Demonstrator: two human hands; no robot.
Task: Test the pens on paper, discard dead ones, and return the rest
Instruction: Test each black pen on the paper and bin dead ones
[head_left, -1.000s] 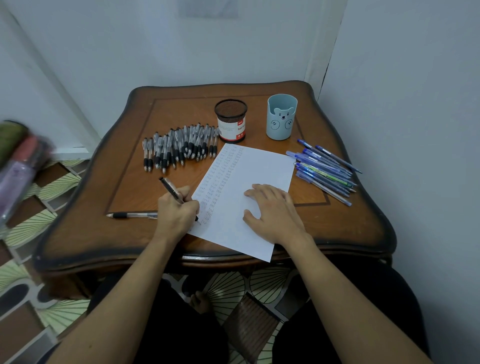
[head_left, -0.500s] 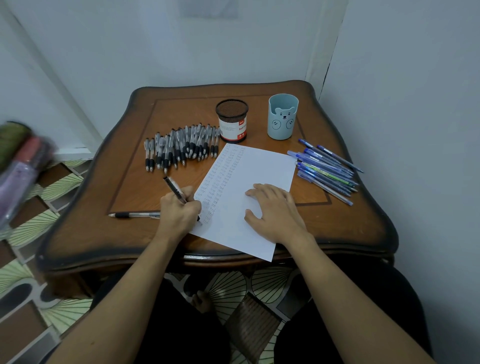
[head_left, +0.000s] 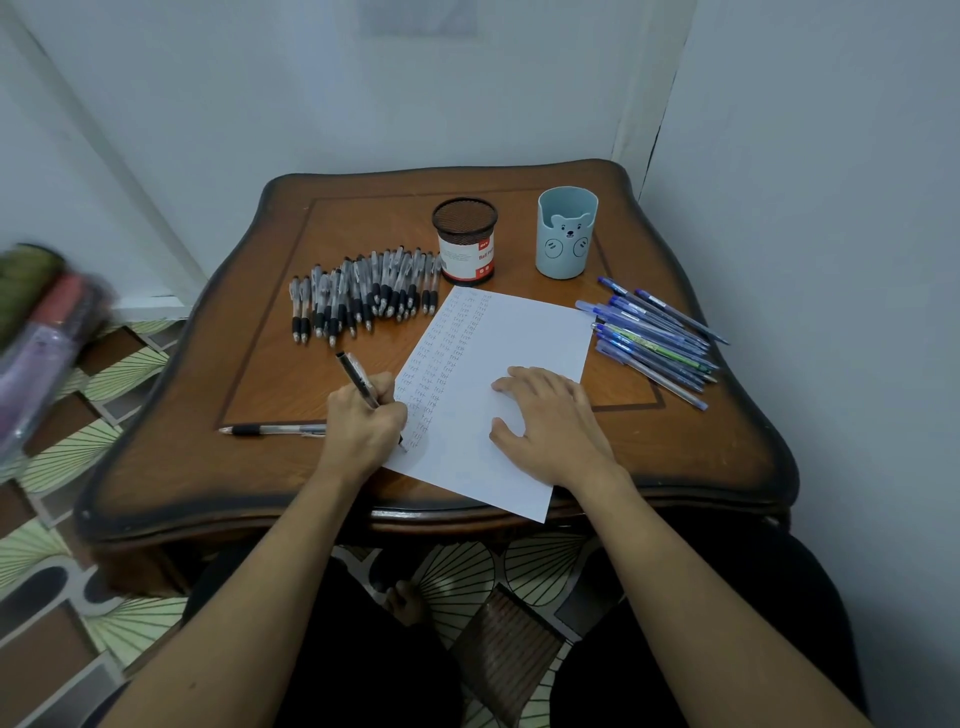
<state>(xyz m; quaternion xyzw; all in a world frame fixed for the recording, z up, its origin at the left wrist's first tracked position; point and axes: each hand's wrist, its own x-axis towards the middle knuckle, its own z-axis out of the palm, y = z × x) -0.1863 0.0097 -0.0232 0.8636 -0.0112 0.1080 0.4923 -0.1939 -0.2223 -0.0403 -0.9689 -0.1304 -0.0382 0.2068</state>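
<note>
pale walls cornered the wooden tabletop (head_left: 208, 467). your left hand (head_left: 363, 428) gripped a black pen (head_left: 356, 381), its tip on the paper (head_left: 524, 332) near the left edge, beside rows of marks. your right hand (head_left: 550, 415) lay flat on the paper, fingers relaxed. grey pens (head_left: 363, 296) lay behind, blue pens (head_left: 654, 332) to the right.

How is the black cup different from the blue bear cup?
The black cup is see-through mesh with a red-and-white label; the blue cup is solid with a bear face. The black cup stands beside the grey pens; the blue cup stands nearer the blue pens. Both stand upright, with no pens sticking out.
</note>
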